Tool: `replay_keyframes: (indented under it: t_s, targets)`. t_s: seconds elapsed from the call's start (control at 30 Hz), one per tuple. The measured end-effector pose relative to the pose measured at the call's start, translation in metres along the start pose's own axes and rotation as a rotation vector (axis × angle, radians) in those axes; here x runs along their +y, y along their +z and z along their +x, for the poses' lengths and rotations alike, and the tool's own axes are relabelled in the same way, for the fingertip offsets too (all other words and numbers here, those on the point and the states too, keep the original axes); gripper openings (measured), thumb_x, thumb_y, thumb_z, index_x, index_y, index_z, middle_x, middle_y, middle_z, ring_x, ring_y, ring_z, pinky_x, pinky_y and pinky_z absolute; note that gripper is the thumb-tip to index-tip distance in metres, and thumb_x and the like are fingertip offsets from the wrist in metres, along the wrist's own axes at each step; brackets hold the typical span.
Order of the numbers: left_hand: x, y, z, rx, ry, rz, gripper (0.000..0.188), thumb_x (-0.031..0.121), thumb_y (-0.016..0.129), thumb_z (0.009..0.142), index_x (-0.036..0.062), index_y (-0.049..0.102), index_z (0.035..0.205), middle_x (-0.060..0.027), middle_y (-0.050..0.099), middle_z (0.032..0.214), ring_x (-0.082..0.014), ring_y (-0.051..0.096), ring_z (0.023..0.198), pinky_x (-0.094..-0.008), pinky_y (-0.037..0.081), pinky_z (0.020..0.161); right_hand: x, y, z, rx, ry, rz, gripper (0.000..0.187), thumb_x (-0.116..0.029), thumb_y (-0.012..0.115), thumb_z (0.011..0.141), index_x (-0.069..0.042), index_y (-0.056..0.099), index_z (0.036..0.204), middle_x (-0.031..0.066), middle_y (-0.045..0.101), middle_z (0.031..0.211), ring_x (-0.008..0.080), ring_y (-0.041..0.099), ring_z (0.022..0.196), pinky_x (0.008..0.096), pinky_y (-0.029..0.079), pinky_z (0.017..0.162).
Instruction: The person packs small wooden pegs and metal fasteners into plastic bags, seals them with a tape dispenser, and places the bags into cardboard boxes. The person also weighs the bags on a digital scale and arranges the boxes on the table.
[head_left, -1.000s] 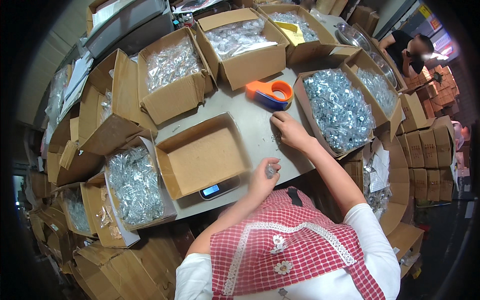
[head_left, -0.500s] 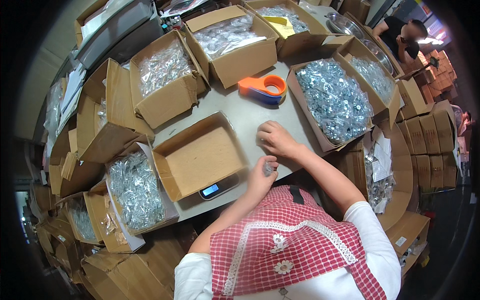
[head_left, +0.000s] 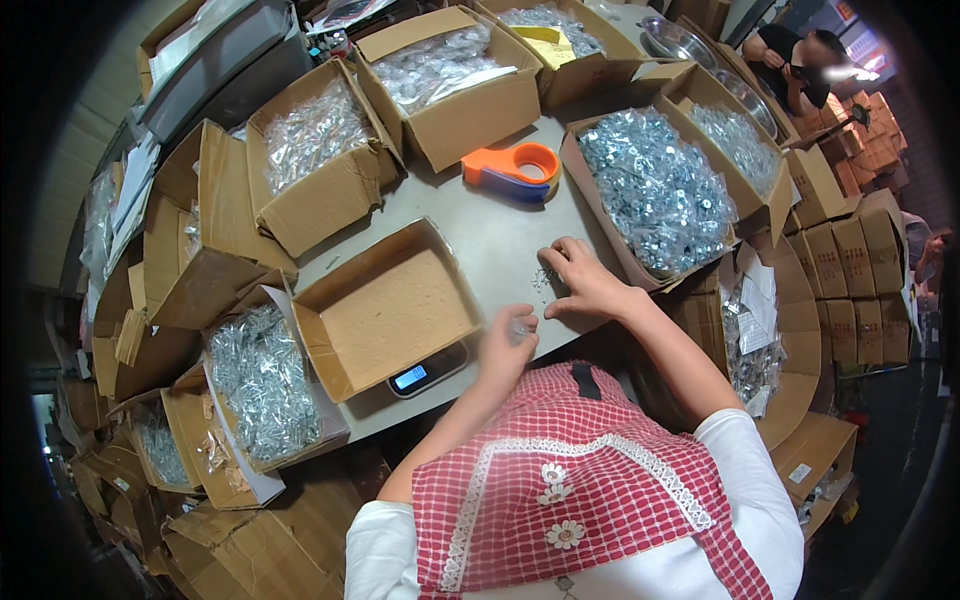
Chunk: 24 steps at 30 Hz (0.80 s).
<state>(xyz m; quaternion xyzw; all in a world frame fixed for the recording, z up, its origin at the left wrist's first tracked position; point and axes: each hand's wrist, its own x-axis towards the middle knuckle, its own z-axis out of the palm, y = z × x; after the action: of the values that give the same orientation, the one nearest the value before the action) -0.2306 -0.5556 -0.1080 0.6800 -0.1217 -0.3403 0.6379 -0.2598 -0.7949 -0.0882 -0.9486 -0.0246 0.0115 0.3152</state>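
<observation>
My left hand is closed around a small clear plastic bag, just above the front edge of the table. What the bag contains is too small to make out. Beside it, my right hand is open, thumb and fingers apart. Its fingertips reach around a small scatter of tiny metal parts on the grey tabletop. To the left, a shallow cardboard box with nothing visible in it sits over a digital scale with a lit display.
An orange and blue tape dispenser lies behind my hands. Cartons of bagged hardware stand right, back and left. One small loose part lies beyond the shallow box. Another person is at the far right.
My right hand has opened its fingers and drawn slightly right, uncovering the tiny metal parts. My left hand keeps the bag. The whole view has shifted slightly.
</observation>
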Motion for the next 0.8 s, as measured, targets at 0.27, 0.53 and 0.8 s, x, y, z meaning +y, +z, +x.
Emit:
replay_keyframes:
  t_s: [0.27,0.53,0.8]
  targets:
    - [0.002,0.001,0.006,-0.003,0.023,0.115,0.044,-0.002,0.070,0.086,0.0076,0.064,0.129,-0.0060,0.075,0.111,-0.0113,0.068,0.088,-0.0281,0.055,0.076,0.014,0.016,0.022,-0.014,-0.077,0.048,0.032,-0.014,0.082,0.085,-0.007,0.067,0.112,0.0163,0.062,0.107,0.0370,0.063,0.104,0.0449,0.053,0.089]
    - [-0.003,0.007,0.019,0.045,0.133,0.146,0.040,-0.004,0.069,0.087,0.0063,0.066,0.126,-0.0027,0.073,0.109,-0.0080,0.062,0.086,-0.0262,0.052,0.073,-0.010,0.025,0.026,0.037,-0.121,-0.185,0.018,-0.009,0.072,0.083,-0.003,0.063,0.097,0.0175,0.061,0.099,0.0393,0.064,0.096,0.0486,0.054,0.083]
    - [0.004,0.015,0.025,0.066,0.174,0.180,0.042,-0.004,0.069,0.085,0.0066,0.067,0.126,-0.0063,0.075,0.111,-0.0112,0.067,0.092,-0.0290,0.055,0.078,0.012,0.028,0.039,0.187,0.060,-0.035,0.018,-0.010,0.070,0.082,-0.002,0.068,0.097,0.0173,0.065,0.096,0.0372,0.067,0.094,0.0455,0.056,0.080]
